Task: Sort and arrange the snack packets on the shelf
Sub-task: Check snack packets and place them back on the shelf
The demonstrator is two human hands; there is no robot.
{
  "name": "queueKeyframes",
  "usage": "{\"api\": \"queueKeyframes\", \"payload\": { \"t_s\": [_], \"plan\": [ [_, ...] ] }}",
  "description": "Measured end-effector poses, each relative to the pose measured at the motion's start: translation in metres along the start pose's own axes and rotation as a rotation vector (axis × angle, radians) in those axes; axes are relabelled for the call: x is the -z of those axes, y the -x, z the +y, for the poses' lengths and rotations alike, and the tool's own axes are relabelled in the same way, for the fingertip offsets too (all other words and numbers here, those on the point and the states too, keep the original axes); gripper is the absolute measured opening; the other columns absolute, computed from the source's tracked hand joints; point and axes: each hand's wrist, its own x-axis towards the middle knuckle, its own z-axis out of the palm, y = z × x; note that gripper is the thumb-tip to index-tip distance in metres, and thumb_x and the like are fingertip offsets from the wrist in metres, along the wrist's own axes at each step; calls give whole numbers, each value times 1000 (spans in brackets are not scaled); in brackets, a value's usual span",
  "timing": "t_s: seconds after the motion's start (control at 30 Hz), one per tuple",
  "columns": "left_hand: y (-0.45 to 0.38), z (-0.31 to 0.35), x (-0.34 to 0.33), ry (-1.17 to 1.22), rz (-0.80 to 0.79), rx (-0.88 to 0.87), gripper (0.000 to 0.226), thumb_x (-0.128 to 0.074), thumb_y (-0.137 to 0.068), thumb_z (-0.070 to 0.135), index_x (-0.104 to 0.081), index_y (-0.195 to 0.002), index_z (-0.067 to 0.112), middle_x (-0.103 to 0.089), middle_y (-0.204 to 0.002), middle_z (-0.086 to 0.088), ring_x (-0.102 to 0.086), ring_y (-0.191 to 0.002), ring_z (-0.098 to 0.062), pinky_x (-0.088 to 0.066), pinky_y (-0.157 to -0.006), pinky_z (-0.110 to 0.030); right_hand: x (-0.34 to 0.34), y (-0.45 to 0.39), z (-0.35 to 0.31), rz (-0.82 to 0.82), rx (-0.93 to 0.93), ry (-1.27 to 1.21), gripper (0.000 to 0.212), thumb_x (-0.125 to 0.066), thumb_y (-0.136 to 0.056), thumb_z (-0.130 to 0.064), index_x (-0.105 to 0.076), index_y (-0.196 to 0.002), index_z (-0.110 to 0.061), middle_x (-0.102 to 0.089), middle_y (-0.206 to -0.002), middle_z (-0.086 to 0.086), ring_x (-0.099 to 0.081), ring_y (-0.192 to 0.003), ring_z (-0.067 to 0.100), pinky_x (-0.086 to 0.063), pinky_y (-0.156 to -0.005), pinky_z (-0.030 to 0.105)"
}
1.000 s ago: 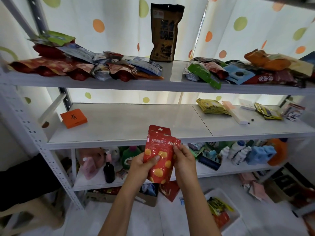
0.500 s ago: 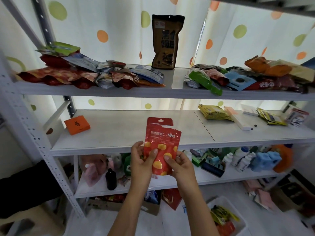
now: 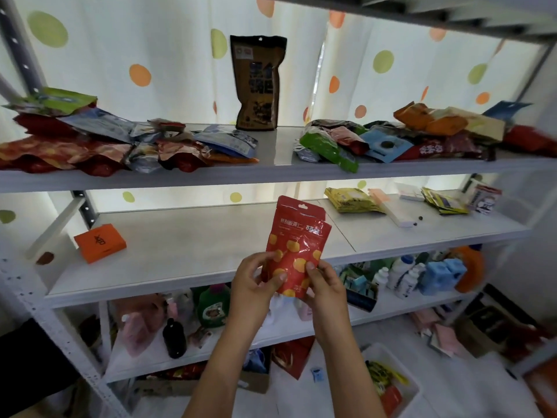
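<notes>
A red snack packet (image 3: 297,241) with yellow spots stands upright in front of the middle shelf (image 3: 193,251). My left hand (image 3: 253,283) pinches its lower left edge and my right hand (image 3: 327,286) pinches its lower right edge. A second red packet seems to sit behind it, its top showing above. On the top shelf (image 3: 271,168) a dark brown pouch (image 3: 258,82) stands upright, with a heap of packets (image 3: 99,140) lying at the left and another heap of packets (image 3: 401,137) at the right.
An orange box (image 3: 100,242) lies at the middle shelf's left end; yellow packets (image 3: 351,200) and a white box (image 3: 399,217) lie at its right. Bottles (image 3: 401,276) and a green jug (image 3: 212,306) crowd the lower shelf. A white bin (image 3: 405,384) with packets sits on the floor.
The red packet has risen and shifted slightly right, toward the middle shelf. Both hands slid down to grip its bottom corners. The view tilted upward a little.
</notes>
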Motion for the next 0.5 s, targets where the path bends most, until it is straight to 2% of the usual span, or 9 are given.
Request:
{"api": "queueKeyframes", "payload": {
  "t_s": [0.13,0.23,0.33,0.43,0.5],
  "plan": [
    [-4,-7,-34,23,-68,91,51,-83,-70,35,-53,-110,46,-55,-127,9,-59,-114,-15,-56,-89,-47,32,-9,-6,77,22,-2,14,-61,-95,-17,-68,-106,-14,-75,-102,6,-72,-93,22,-58,-67,31],
    [-4,-23,-68,38,-168,165,64,-83,-67,34,-51,-123,30,-59,-125,5,-60,-110,-11,-55,-90,-37,63,-16,-5,162,25,28,13,-61,-95,-17,-69,-105,-15,-76,-97,2,-73,-91,21,-59,-73,35],
    [0,-34,-104,62,-258,208,57,-80,-76,19,-48,-123,26,-60,-113,14,-57,-101,4,-50,-74,-13,99,-25,-2,272,2,49,10,-61,-96,-15,-70,-99,-16,-76,-93,5,-72,-85,21,-57,-69,34],
    [0,-43,-141,67,-360,236,46,-74,-83,9,-50,-119,23,-59,-104,19,-60,-87,11,-46,-62,-2,136,-32,-6,368,-13,52,11,-59,-97,-18,-69,-99,-19,-76,-92,2,-72,-80,17,-56,-65,30],
    [-3,-49,-168,46,-431,251,40,-72,-84,8,-54,-118,19,-63,-105,13,-62,-85,12,-47,-62,-3,164,-39,-9,438,-35,45,13,-58,-97,-20,-69,-104,-19,-76,-96,1,-73,-82,15,-57,-64,27]
  ]
}}
